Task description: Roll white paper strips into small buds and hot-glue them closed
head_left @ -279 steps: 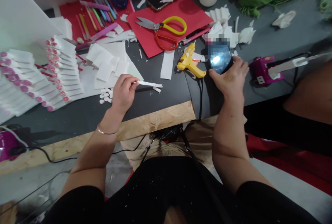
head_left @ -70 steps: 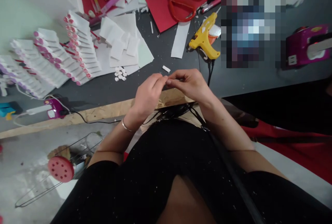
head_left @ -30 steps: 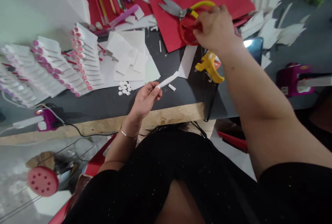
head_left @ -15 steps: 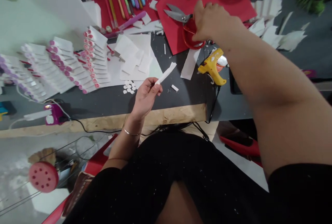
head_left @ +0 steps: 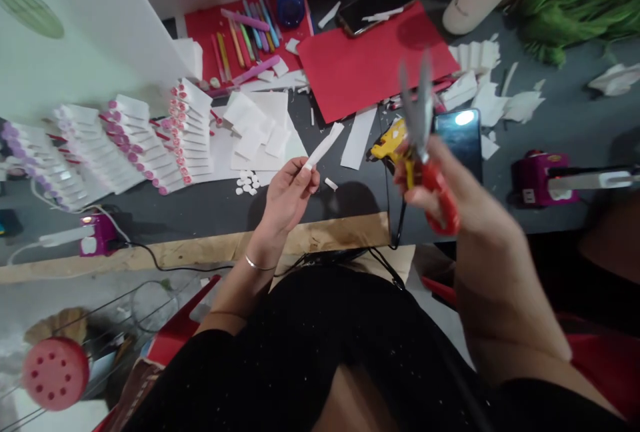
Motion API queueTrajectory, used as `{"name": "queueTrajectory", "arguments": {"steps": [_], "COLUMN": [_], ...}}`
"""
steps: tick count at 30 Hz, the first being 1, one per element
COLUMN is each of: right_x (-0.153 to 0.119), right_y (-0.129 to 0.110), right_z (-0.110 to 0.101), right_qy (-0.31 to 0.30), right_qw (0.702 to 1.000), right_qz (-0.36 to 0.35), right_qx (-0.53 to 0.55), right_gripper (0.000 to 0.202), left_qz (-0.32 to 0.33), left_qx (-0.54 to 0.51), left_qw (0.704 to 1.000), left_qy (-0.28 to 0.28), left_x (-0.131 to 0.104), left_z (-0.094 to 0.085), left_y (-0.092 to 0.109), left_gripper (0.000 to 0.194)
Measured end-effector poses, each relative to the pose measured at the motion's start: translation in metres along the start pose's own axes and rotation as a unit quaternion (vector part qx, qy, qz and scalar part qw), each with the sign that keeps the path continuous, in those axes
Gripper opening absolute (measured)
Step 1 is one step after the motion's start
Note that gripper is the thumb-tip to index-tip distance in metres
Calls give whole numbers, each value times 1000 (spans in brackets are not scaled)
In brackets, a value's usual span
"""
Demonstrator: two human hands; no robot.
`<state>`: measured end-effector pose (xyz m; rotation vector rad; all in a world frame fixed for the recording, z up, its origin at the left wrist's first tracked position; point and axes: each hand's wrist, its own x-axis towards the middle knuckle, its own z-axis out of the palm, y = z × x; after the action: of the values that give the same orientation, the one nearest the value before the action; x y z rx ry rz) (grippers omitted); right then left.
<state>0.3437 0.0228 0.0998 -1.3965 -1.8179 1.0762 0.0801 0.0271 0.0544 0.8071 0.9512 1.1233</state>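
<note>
Centre frame, the left hand [head_left: 287,195] pinches a narrow white paper strip [head_left: 324,145] between thumb and fingertips, its free end angled toward the upper right above the dark grey worktop [head_left: 200,202]. Right of centre, the right hand [head_left: 450,202] is closed around red-and-yellow-handled scissors [head_left: 423,145], blades slightly parted and pointing up. A yellow glue gun [head_left: 387,145] lies just behind them.

I am seeing my left hand [head_left: 287,195] holding a paper strip [head_left: 324,145] above the table [head_left: 200,202] near its front edge. My right hand [head_left: 450,205] is holding scissors [head_left: 423,132] right of the strip, blades pointing away. A glue gun [head_left: 387,145] is lying between them; a phone [head_left: 463,142] is lying behind the right hand.
</note>
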Motion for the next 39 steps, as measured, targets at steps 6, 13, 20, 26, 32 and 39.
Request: {"name": "queueTrajectory", "arguments": {"steps": [6,13,20,26,32,39], "right_x": [-58,-59,-61,-60,-57,-38], "right_y": [4,-3,-7,-7,-4,10], "right_z": [51,59,59,59,61,69], "right_qy": [57,114,127,127,138,60], "right_qw": [991,973,961,959,954,980], "right_qz": [36,-13,-31,-48,-51,-9], "right_qx": [-118,-203,-244,-250,-260,-189], "right_gripper": [74,59,43,37,42,63], "left_qz": [-32,-41,-39,-41,-61,-97], "left_qx": [-71,-29,-38,-27,-28,-43], "left_qw": [997,999,999,999,997,992], "left_qy": [3,12,1,13,28,67], "left_x": [-5,-12,-12,-10,-8,-3], "left_z": [33,45,44,40,40,29], "left_y": [13,7,3,0,2,2], "left_gripper": [34,28,35,31,24,11]}}
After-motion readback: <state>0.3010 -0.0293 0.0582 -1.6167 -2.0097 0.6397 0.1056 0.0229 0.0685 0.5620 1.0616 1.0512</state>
